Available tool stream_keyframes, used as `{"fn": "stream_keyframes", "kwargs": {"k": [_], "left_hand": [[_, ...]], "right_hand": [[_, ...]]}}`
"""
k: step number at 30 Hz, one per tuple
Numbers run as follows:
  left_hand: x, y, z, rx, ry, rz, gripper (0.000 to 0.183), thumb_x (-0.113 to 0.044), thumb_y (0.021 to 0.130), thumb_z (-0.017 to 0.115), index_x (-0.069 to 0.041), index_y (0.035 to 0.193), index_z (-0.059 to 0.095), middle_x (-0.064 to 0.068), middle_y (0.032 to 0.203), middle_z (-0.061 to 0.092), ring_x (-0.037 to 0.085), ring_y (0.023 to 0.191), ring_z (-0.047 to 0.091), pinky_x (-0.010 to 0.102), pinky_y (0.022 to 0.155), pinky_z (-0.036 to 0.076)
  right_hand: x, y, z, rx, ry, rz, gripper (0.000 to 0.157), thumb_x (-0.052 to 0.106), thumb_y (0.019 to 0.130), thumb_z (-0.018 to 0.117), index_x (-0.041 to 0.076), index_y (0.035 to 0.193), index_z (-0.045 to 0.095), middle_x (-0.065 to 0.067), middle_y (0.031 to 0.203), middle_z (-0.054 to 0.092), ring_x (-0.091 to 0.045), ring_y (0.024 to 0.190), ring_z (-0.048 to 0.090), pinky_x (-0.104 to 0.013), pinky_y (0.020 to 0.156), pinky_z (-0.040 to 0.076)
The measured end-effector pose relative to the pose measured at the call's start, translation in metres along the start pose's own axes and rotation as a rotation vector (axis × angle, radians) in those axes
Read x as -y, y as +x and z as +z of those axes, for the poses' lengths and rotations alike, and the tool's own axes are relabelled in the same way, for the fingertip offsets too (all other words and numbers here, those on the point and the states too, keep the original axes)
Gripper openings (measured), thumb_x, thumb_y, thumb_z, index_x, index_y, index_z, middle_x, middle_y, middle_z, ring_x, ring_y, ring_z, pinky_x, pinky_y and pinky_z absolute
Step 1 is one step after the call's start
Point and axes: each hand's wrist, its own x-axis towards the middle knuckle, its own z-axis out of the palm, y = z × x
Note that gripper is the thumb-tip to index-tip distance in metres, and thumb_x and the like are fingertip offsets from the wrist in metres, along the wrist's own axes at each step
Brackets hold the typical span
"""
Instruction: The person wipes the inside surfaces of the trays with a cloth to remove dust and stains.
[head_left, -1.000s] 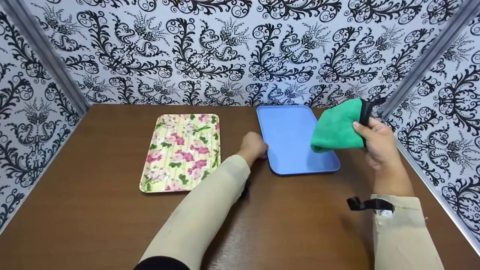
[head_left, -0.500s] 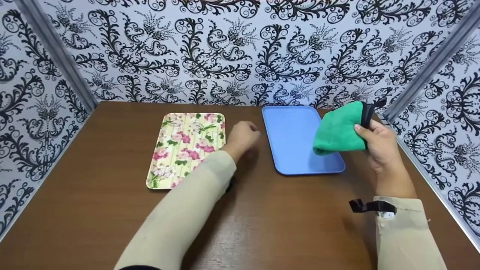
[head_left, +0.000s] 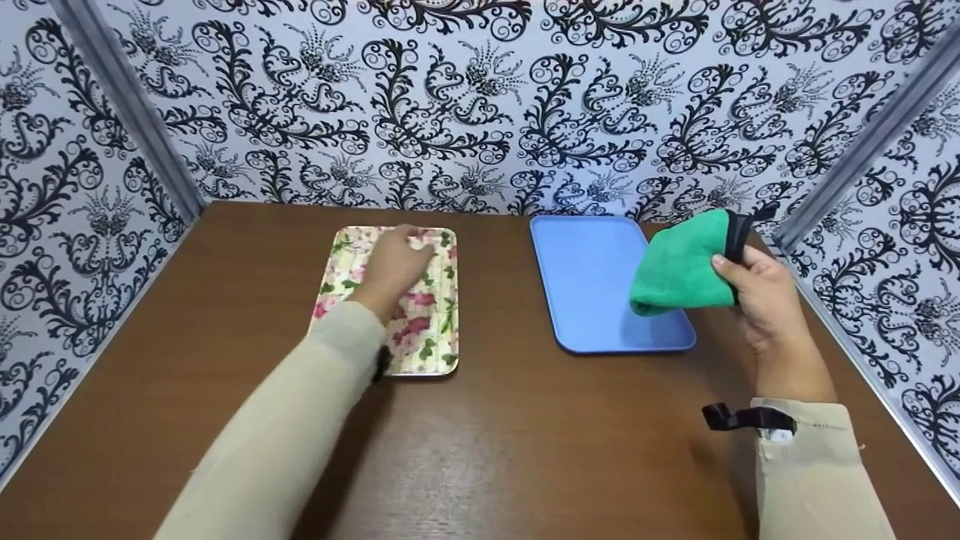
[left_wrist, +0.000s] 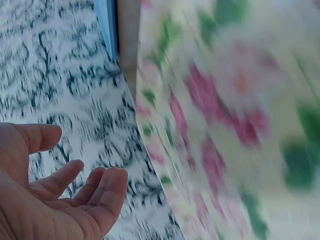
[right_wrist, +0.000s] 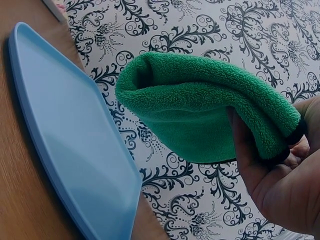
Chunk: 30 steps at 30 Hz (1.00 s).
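Note:
A folded green cloth with a black edge is pinched in my right hand, held above the right end of the blue tray. The right wrist view shows the thumb against the folded layers of the green cloth. Over the floral tray is my left hand, holding nothing. In the left wrist view the left hand has loosely bent fingers, apart from the blurred floral tray. Both trays lie flat on the table.
The brown table carries both trays, with a strip of wood between them. A patterned wall stands right behind the table, with side panels at left and right joined by grey posts.
My left hand has moved left, from the blue tray's left edge to over the floral tray. The right hand keeps holding the green cloth in nearly the same place. The view has shifted slightly.

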Motion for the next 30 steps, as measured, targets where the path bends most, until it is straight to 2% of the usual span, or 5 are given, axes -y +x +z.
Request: {"fn": "stream_keyframes", "kwargs": {"k": [3,6,10,26,30], "left_hand": [[0.014,0.0,-0.018,-0.032,0.003,-0.006,0.058,-0.029,0.101,0.059,-0.004,0.152,0.047,0.019,0.155,0.051,0.013,0.073,0.051,0.035,0.075,0.052],[0.028,0.0,-0.032,-0.079,0.051,-0.014,0.06,-0.03,0.099,0.058,-0.002,0.151,0.048,0.022,0.153,0.052,0.029,0.098,0.065,0.047,0.097,0.054],[0.044,-0.002,-0.049,-0.113,0.132,-0.057,0.062,-0.033,0.098,0.055,-0.003,0.152,0.048,0.025,0.152,0.051,0.044,0.135,0.053,0.056,0.115,0.043],[0.096,-0.009,-0.089,0.03,0.028,-0.29,0.079,-0.041,0.104,0.047,0.002,0.164,0.016,0.029,0.167,0.023,0.047,0.154,0.026,0.056,0.128,0.024],[0.102,-0.008,-0.093,0.081,0.001,-0.355,0.081,-0.044,0.105,0.046,0.004,0.163,0.015,0.029,0.168,0.021,0.045,0.154,0.027,0.054,0.126,0.029]], "right_hand": [[0.0,0.0,-0.001,0.004,-0.003,-0.001,0.015,0.002,0.097,0.07,0.012,0.105,0.077,-0.006,0.083,0.078,-0.016,0.069,0.075,-0.025,0.066,0.062],[-0.001,0.001,-0.001,0.005,-0.005,0.0,0.016,0.002,0.097,0.07,0.012,0.104,0.078,-0.006,0.083,0.078,-0.016,0.069,0.075,-0.025,0.066,0.062],[-0.003,0.001,-0.001,0.009,-0.012,-0.008,0.014,0.003,0.098,0.068,0.012,0.103,0.077,-0.004,0.08,0.077,-0.014,0.067,0.074,-0.024,0.064,0.061],[-0.004,0.0,0.002,0.007,-0.026,0.002,0.014,0.003,0.097,0.07,0.013,0.103,0.078,-0.004,0.082,0.078,-0.014,0.069,0.074,-0.024,0.066,0.061],[-0.004,-0.001,0.002,0.0,-0.038,0.008,0.014,0.004,0.097,0.07,0.014,0.104,0.078,-0.003,0.082,0.077,-0.014,0.069,0.073,-0.024,0.066,0.061]]}}
